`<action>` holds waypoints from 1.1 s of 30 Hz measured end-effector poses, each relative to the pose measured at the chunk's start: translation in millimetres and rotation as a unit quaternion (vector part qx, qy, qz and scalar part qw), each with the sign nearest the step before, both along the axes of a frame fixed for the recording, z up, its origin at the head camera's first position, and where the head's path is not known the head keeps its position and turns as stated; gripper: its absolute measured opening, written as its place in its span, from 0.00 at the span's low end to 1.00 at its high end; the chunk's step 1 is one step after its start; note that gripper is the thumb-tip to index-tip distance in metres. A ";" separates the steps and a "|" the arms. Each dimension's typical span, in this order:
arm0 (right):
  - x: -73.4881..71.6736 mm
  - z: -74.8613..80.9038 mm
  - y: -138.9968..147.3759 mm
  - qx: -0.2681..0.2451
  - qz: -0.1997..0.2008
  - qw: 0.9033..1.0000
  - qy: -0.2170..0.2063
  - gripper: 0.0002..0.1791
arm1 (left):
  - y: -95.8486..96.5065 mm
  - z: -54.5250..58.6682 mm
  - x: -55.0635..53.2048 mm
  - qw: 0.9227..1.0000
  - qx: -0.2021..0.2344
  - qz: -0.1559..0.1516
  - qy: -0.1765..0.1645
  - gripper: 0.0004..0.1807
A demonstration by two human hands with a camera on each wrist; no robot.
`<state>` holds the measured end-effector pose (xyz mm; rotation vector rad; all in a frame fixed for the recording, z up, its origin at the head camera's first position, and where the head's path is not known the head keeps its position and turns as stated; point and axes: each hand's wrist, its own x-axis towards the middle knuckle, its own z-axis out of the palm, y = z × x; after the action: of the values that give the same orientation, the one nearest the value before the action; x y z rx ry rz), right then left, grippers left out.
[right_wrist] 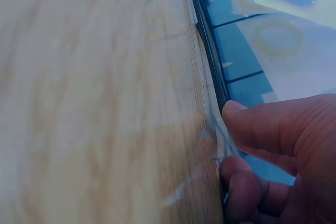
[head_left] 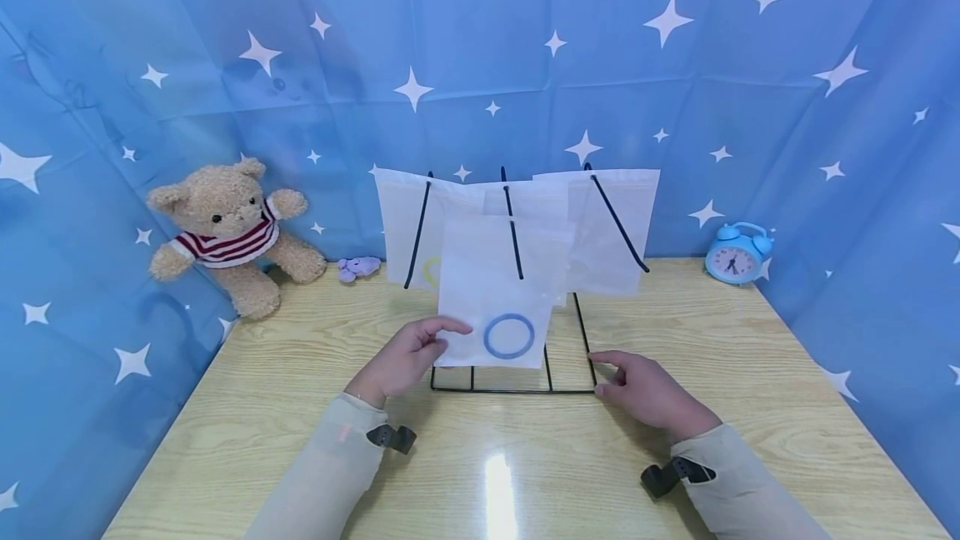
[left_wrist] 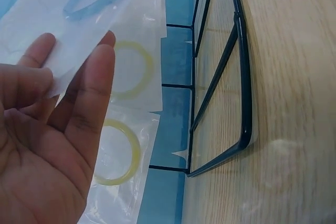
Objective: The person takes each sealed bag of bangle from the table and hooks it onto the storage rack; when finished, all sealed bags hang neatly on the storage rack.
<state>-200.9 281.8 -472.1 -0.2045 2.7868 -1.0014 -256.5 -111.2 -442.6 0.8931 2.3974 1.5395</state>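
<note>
A black wire display rack stands on the table, with white zip bags hung on its prongs. The front bag hangs on the middle prong and shows a blue ring near its bottom. My left hand pinches this bag at its lower left edge. In the left wrist view, yellow rings show in bags behind it. My right hand grips the rack's base wire near its front right corner, thumb against the wire in the right wrist view. The far side of that grip is partly hidden.
A teddy bear in a striped shirt sits at the back left, beside a small purple toy. At the back right stands a blue alarm clock. A starry blue curtain closes off the wooden table behind.
</note>
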 end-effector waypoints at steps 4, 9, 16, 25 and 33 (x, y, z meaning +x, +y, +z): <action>0.3 1.2 -0.9 -0.001 -0.003 1.000 -0.003 0.30 | 1.1 0.3 1.1 1.000 0.008 0.011 -0.016 0.22; 0.5 1.8 -1.4 -0.004 -0.003 1.000 -0.002 0.30 | 2.3 -0.6 0.5 0.998 0.031 0.006 -0.046 0.23; 0.0 -0.5 0.0 -0.003 -0.002 1.000 0.003 0.30 | 2.9 -0.1 0.3 0.997 0.044 0.009 -0.057 0.24; 0.7 1.6 -0.9 -0.005 0.000 1.000 -0.003 0.30 | 3.4 1.0 1.4 0.996 0.062 0.012 -0.070 0.27; -0.5 -0.4 -0.5 -0.002 0.000 1.000 -0.001 0.30 | 3.3 -1.5 -0.3 0.997 0.054 0.017 -0.060 0.27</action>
<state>-201.4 281.3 -472.5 -0.2037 2.7840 -1.0064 -256.8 -107.9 -444.1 0.7597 2.2764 1.6993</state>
